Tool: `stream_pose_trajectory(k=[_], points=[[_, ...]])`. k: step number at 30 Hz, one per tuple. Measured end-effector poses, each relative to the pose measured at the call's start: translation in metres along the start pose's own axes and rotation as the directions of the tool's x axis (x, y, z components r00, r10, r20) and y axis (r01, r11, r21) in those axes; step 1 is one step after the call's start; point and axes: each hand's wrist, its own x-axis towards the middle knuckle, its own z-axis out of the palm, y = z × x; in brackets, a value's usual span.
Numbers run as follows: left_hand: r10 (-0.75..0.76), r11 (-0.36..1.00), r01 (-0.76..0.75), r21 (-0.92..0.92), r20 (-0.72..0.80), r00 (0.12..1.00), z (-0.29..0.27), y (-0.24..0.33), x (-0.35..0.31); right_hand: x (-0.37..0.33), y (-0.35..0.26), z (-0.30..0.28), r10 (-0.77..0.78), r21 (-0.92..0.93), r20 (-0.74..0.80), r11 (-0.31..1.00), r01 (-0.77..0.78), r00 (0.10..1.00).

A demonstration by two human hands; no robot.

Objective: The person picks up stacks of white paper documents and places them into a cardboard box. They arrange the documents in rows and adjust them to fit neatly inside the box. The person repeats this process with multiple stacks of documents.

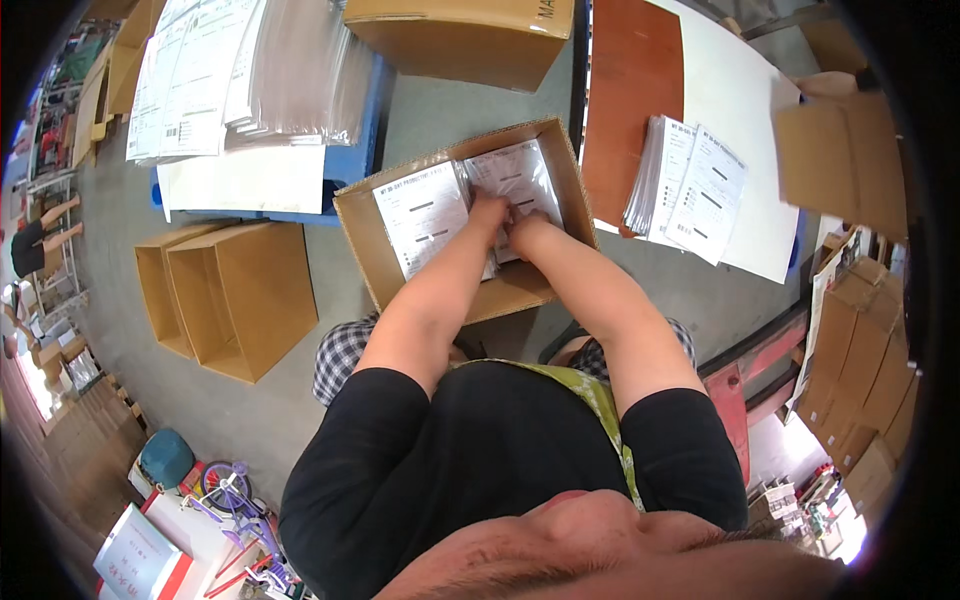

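Note:
An opened cardboard box (360, 238) sits in front of me with two stacks side by side inside. The left stack of plastic-wrapped printed sheets (420, 212) lies face up. Beside it, the right stack of plastic-wrapped sheets (515, 170) shines with loose film. Both my hands reach down into the box at this right stack. My left hand (489, 212) is at the seam between the stacks, its fingers curled in. Close against it, my right hand (530, 232) has its fingers bent onto the wrapped sheets. The fingertips are partly hidden.
A large pile of wrapped sheets (300, 80) rests on a blue pallet (345, 165) at far left. More packs (708, 195) lie on a white board (740, 110) at right. Empty cartons (255, 290) stand left; a closed carton (460, 45) stands beyond the box.

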Motion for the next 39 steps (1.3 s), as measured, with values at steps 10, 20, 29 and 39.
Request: stream_pose_trajectory(k=[10, 20, 29, 39], points=[[0.003, 0.275, -0.364, 0.89, 0.377, 0.926, 0.009, 0.021, -0.022, 0.039, 0.003, 0.028, 0.099, 0.092, 0.018, 0.991, -0.1, 0.995], [0.268, 0.669, -0.403, 0.625, 0.303, 0.914, -0.012, 0.064, -0.018, -0.231, 0.098, -0.014, -0.213, 0.113, -0.931, 0.606, 0.787, 0.298], [0.756, 0.614, -0.76, -0.212, 0.434, 0.49, 0.167, 0.14, -0.153, -0.135, 0.325, 0.243, 0.83, 0.841, -0.143, -0.185, 0.509, 0.539], [0.08, 0.992, -0.008, -0.126, 0.582, 0.809, 0.253, 0.071, -0.096, -0.137, 0.272, 0.2, 0.69, 0.512, -0.182, -0.541, 0.667, 0.7]])
